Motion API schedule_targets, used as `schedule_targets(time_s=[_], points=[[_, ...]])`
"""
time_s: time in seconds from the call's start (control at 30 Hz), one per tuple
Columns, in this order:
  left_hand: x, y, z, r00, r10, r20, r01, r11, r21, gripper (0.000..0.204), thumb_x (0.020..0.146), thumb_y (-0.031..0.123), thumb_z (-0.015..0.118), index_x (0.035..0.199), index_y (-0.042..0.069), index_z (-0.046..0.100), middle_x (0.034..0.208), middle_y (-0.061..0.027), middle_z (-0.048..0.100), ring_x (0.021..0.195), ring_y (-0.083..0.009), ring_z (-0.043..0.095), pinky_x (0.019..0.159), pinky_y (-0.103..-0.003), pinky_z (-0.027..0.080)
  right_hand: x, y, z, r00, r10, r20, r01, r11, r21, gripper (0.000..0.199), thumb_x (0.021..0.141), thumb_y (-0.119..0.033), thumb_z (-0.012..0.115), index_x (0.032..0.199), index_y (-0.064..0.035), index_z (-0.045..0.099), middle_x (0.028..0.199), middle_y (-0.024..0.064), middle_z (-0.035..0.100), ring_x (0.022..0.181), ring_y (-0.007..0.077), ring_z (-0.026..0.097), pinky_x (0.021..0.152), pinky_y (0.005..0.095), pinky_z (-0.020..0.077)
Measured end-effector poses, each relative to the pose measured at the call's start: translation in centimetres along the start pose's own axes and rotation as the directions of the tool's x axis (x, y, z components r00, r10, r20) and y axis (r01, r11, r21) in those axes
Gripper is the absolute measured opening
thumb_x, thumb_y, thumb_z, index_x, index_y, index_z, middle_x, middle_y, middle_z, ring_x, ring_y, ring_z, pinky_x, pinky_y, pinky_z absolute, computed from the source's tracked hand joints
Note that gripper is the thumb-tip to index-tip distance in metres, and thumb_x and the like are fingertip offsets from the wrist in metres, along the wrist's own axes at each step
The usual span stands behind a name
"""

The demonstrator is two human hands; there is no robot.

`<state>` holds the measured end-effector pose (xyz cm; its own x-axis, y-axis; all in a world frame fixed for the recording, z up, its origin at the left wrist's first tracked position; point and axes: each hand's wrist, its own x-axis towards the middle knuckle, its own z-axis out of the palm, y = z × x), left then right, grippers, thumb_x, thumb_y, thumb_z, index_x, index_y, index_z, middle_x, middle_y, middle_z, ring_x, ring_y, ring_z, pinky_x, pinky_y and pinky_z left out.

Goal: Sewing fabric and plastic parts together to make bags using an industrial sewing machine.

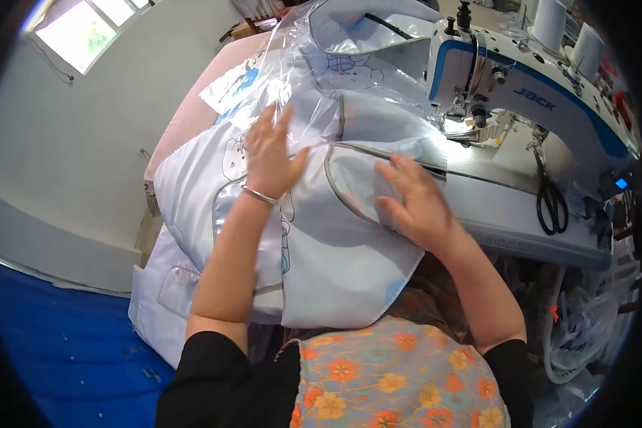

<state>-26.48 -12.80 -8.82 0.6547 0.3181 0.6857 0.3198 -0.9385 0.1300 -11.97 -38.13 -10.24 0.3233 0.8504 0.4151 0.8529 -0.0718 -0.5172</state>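
A large white fabric piece (349, 278) with cartoon line drawings and grey piping spreads over the table and hangs off its near edge. My left hand (272, 158), a bangle at the wrist, is over its middle with fingers apart and nothing held. My right hand (417, 203) has its fingers spread at a curved piped edge on the right part of the fabric; whether it presses down is hard to tell. Clear plastic film (292, 78) lies over the far part. Right of the fabric stands a white and blue sewing machine (542, 96), its needle area lit.
Black-handled scissors (551, 207) lie on the machine bed at the right. White thread cones (549, 27) stand behind the machine. A pale pink surface (192, 128) shows beyond the fabric at the left. A white basket (567, 357) with scraps is at the lower right.
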Motion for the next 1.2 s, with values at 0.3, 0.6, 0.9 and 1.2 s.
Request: schedule_targets(time_s=[0.3, 0.6, 0.9, 1.2], points=[[5.0, -7.6, -1.9, 0.976, -0.038, -0.216, -0.049, 0.922, -0.384, 0.018, 0.093, 0.001, 0.057, 0.107, 0.002, 0.068, 0.104, -0.0146, 0.071, 0.093, -0.0303, 0.068, 0.085, -0.037, 0.053, 0.1, -1.1, 4.6, 0.998, -0.052, -0.028, 0.046, 0.979, -0.198, 0.049, 0.092, -0.034, 0.065, 0.137, -0.0135, 0.059, 0.149, 0.0239, 0.043, 0.138, 0.045, 0.038, 0.116, 0.0528, 0.0279], [-5.6, 15.6, -18.4, 0.516, 0.679, 0.522, -0.592, 0.723, -0.356, 0.019, 0.085, 0.025, 0.064, 0.073, 0.013, 0.057, 0.061, -0.0022, 0.053, 0.053, -0.02, 0.058, 0.046, -0.036, 0.047, -2.4, 1.0, 3.7, 0.996, 0.059, -0.064, -0.042, 0.969, 0.242, 0.042, 0.095, -0.028, 0.06, 0.131, -0.0074, 0.062, 0.137, 0.0162, 0.057, 0.128, 0.0338, 0.053, 0.108, 0.0443, 0.04], [-3.2, 18.3, -8.8, -0.024, 0.551, 0.834, -0.287, 0.796, -0.534, 0.025, 0.094, 0.029, 0.058, 0.083, 0.006, 0.062, 0.079, -0.0136, 0.068, 0.074, -0.0341, 0.068, 0.065, -0.044, 0.054, -7.1, 0.4, 2.7, 0.762, 0.444, 0.471, -0.607, 0.237, 0.758, 0.03, 0.095, -0.024, 0.064, 0.114, -0.0021, 0.061, 0.104, 0.0112, 0.07, 0.082, 0.0161, 0.068, 0.07, 0.0264, 0.0527], [6.6, 15.7, 4.8, 0.771, 0.397, 0.497, -0.293, 0.915, -0.276, 0.032, 0.09, 0.031, 0.061, 0.103, 0.002, 0.065, 0.107, -0.0184, 0.068, 0.095, -0.0376, 0.067, 0.083, -0.047, 0.054, -8.6, -0.9, 1.4, 0.668, 0.47, 0.577, -0.72, 0.215, 0.66, 0.026, 0.098, -0.024, 0.058, 0.093, -0.0006, 0.068, 0.09, 0.0099, 0.071, 0.074, 0.0157, 0.068, 0.067, 0.0284, 0.0541]])
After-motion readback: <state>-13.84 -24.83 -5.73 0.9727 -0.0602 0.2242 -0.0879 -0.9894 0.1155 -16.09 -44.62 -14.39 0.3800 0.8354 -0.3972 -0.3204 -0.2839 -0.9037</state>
